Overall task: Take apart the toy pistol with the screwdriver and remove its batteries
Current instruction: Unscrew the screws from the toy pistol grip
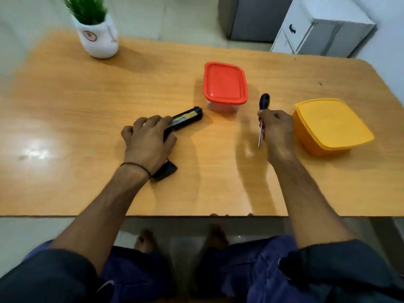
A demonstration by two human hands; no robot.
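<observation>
The black toy pistol lies flat on the wooden table, its barrel with a yellow label pointing up and right, its grip end showing below my wrist. My left hand rests on top of the pistol's middle, fingers curled over it, hiding the trigger area. To the right, my right hand holds the screwdriver above the table. Its black handle sticks up past my fingers and the thin metal shaft points down toward me. No batteries are visible.
A clear box with a red lid stands just behind the pistol's muzzle. A yellow lidded container sits close to the right of my right hand. A white plant pot stands at the table's far left. White drawers are beyond the table.
</observation>
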